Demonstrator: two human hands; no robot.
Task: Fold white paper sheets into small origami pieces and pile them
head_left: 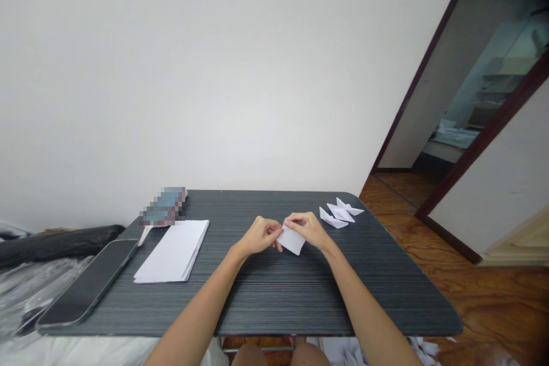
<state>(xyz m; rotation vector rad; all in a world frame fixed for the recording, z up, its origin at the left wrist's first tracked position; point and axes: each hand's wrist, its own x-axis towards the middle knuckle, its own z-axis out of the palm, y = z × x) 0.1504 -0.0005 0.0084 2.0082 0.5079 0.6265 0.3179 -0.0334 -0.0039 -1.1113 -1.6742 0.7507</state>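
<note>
A small folded piece of white paper (293,241) is held up between my two hands, just above the dark table. My left hand (262,235) pinches its left edge between thumb and fingers. At the paper's upper right side, my right hand (309,229) grips it with thumb and fingertips. Several folded white paper boats (333,218) lie close together, to the right of my right hand. On the left rests a stack of white paper sheets (174,251), apart from both hands.
The dark striped table (257,309) stands against a white wall. A phone (92,283) lies along its left edge, and a pixelated handheld item (165,209) sits behind the paper stack. Paper pieces (424,349) show below the table's front right. A doorway opens at the right.
</note>
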